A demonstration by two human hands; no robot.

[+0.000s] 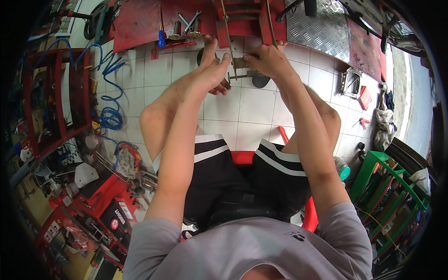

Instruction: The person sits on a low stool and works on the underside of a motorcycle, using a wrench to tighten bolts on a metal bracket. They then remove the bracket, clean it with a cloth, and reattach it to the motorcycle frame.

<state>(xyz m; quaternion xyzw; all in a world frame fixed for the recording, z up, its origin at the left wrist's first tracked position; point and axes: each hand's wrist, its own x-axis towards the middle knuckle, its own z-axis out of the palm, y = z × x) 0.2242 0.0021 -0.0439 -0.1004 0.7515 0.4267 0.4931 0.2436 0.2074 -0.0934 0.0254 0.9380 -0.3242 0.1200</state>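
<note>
Shirt nearest, right hand pinches metal bracket before red platform, grip unclear in left hand

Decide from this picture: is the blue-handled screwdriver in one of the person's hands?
No, the blue-handled screwdriver lies on the red platform, apart from both the left hand and the right hand.

Red platform, paint worn; silver tread plate toward right end. By near edge: blue-handled screwdriver, two wrenches right of it, overlapping metal parts. White tiled floor: metal bracket, flat red piece, red-handled pliers toward right edge; coiled blue hose toward left edge.
</note>
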